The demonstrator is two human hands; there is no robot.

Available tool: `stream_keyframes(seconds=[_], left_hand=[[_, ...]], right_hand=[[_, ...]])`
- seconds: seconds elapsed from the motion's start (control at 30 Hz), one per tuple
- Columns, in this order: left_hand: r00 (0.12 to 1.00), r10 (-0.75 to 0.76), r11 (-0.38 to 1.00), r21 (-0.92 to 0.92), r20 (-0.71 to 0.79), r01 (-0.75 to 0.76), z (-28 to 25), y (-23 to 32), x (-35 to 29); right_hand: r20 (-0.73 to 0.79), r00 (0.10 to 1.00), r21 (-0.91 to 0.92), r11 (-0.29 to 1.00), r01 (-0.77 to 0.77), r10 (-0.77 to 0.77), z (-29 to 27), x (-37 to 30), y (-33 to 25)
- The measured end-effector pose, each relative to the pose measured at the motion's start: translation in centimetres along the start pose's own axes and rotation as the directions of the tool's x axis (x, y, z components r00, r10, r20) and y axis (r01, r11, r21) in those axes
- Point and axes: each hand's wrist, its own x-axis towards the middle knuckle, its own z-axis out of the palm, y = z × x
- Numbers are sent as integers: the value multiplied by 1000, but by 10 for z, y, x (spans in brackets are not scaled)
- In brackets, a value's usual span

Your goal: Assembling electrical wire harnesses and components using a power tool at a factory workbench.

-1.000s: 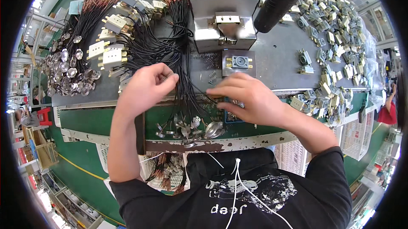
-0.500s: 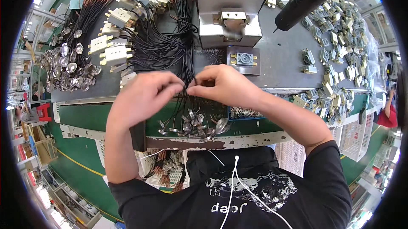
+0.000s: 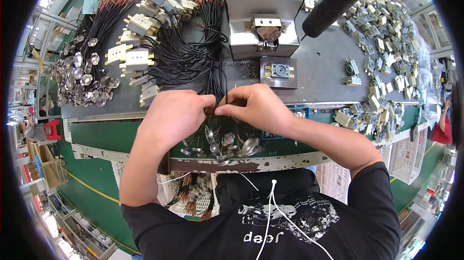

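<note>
Head view: left hand (image 3: 174,114) and right hand (image 3: 258,108) meet over the black wires (image 3: 181,67), just past the dark bench top's front edge. Right thumb and forefinger look pinched on a wire; left fingers curl in, tips hidden, can't tell if they grip. Metal discs (image 3: 250,147) sit below, over the green strip (image 3: 116,132), probably so single leads separate from the bundle. Cream blocks (image 3: 138,59) lie left of it, likely clear of the hands. Grey part (image 3: 280,70) rests on a metal plate (image 3: 290,85), presumably for locating. Blue tray (image 3: 273,137) near right wrist, handy reach.
</note>
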Motion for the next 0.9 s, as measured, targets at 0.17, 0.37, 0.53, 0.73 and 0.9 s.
stream_keyframes(seconds=[0.17, 0.37, 0.53, 0.73, 0.9], left_hand=[[996, -43, 997, 74, 76, 38, -2, 4, 11], [998, 4, 1000, 6, 56, -4, -3, -9, 9], [990, -107, 916, -396, -93, 62, -21, -1, 3], [832, -6, 954, -252, -555, -162, 2, -15, 51], [805, -55, 958, -257, -591, -123, 19, -31, 60]], right_hand=[[-70, 968, -254, 943, 215, -239, 11, 7, 12], [18, 998, 162, 985, 56, -60, -3, 12, 2], [200, 978, 780, 594, -198, 64, -27, 3, -22], [195, 978, -465, 871, 158, -74, -76, -14, -16], [268, 959, -821, 542, 177, 93, -67, -75, -15]])
